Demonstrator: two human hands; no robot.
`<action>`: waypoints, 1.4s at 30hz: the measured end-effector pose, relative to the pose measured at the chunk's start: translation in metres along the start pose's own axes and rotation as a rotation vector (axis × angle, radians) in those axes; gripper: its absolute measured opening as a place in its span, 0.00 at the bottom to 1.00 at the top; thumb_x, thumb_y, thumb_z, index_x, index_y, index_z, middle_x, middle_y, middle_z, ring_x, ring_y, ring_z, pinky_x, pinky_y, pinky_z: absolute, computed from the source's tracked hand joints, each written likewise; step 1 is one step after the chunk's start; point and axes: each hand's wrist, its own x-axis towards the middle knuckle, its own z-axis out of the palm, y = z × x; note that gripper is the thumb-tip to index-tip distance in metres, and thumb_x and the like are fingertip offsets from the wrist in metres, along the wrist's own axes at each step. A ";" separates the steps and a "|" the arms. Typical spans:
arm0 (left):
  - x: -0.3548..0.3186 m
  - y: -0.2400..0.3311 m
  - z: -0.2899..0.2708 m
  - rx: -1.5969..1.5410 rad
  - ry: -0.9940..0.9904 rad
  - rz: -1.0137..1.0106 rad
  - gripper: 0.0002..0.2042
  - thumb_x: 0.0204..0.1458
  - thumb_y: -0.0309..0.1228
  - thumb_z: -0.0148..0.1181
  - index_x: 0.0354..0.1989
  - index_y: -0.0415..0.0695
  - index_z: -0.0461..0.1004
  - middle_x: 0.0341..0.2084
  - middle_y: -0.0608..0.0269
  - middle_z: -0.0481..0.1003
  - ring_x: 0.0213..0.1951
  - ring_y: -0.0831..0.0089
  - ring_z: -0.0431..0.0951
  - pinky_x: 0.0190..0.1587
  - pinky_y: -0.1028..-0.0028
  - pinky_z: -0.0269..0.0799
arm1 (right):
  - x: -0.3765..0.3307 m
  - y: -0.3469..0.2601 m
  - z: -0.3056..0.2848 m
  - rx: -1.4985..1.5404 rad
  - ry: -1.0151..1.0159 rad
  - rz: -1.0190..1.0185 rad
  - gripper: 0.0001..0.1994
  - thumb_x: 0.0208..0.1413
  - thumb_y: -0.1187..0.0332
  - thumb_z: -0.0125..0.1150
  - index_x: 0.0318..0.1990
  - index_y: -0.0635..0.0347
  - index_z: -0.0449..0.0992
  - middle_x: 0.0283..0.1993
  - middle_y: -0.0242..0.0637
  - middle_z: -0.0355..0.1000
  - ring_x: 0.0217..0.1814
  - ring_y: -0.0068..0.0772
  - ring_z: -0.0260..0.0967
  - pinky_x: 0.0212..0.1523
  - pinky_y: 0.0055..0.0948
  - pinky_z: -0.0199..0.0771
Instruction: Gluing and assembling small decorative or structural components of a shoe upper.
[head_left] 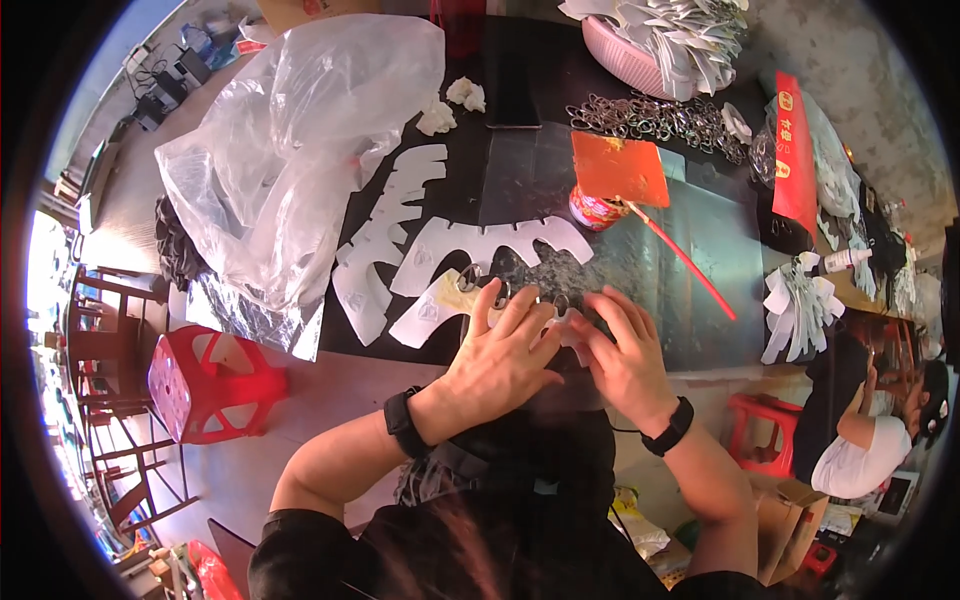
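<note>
A white cut strip (pixel 428 313) with finger-like tabs lies at the table's near edge, with a yellowish patch on it. Metal rings (pixel 470 277) sit along its tabs. My left hand (pixel 500 355) rests over the strip, fingers stretched out and spread. At the strip's right end, my right hand (pixel 628 350) has its thumb and bent fingers closed around a tab, close to another ring (pixel 560 302); the exact grip is partly hidden. Just beyond lie two more white toothed strips, one curved (pixel 480 243) and one running away to the left (pixel 365 260).
A jar (pixel 598 208) carries an orange card (pixel 620 168) and a red stick (pixel 685 262). Metal rings (pixel 650 122) lie heaped behind. A pink basket (pixel 625 58) holds white pieces; more (pixel 802 308) hang at right. Clear plastic (pixel 290 140) covers the left. A person (pixel 865 450) sits at right.
</note>
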 end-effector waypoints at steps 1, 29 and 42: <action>0.000 0.000 -0.001 0.004 0.003 0.000 0.29 0.35 0.46 0.70 0.47 0.47 0.71 0.48 0.65 0.66 0.59 0.62 0.61 0.63 0.45 0.43 | 0.000 0.000 0.000 -0.001 0.004 -0.004 0.17 0.47 0.72 0.62 0.47 0.59 0.76 0.53 0.38 0.66 0.58 0.44 0.63 0.56 0.42 0.63; -0.010 0.010 -0.021 -0.182 0.287 -0.063 0.21 0.35 0.37 0.71 0.40 0.43 0.75 0.48 0.55 0.67 0.53 0.54 0.64 0.57 0.50 0.56 | 0.024 -0.015 0.014 1.066 0.109 0.857 0.06 0.54 0.74 0.60 0.37 0.64 0.71 0.30 0.30 0.71 0.32 0.18 0.66 0.35 0.21 0.68; -0.032 0.037 -0.006 -2.345 0.331 -0.742 0.11 0.56 0.27 0.58 0.47 0.43 0.68 0.41 0.67 0.72 0.43 0.75 0.72 0.46 0.74 0.68 | 0.018 -0.061 -0.018 1.687 0.160 0.821 0.05 0.59 0.74 0.57 0.41 0.61 0.69 0.35 0.28 0.69 0.36 0.18 0.67 0.39 0.20 0.68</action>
